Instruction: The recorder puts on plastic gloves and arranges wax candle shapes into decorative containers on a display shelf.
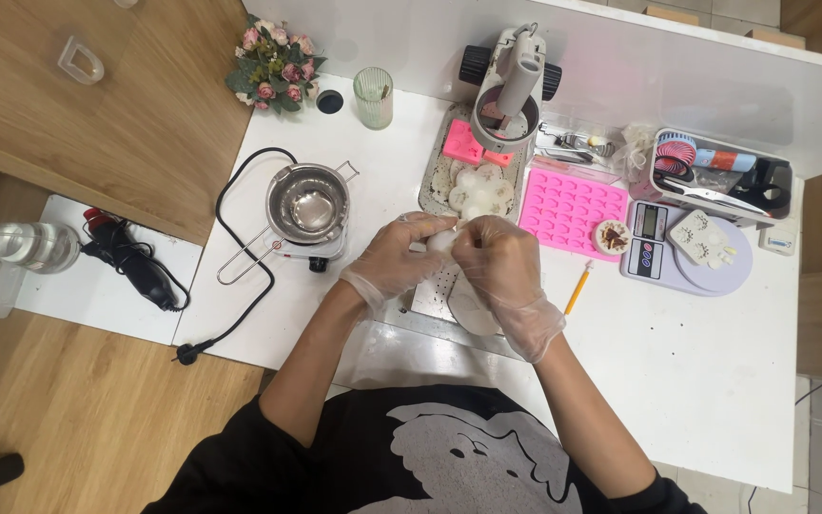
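Observation:
Both my hands wear clear plastic gloves and meet over a metal tray [435, 295] at the middle of the white table. My left hand [397, 259] and my right hand [501, 271] pinch a small white piece [441, 241] between their fingertips. Just beyond them several white flower-shaped pieces [479, 193] lie on a grey tray [430, 181]. A pale round piece [468, 309] lies under my right wrist.
A steel melting pot [306, 205] sits on a small hot plate at the left, its black cord [230, 238] looping off the table. A pink mould [568, 209], a scale [687, 247], a pencil [577, 288], a tool bin [720, 176], a ribbed glass [373, 97] and a press [511, 90] stand around.

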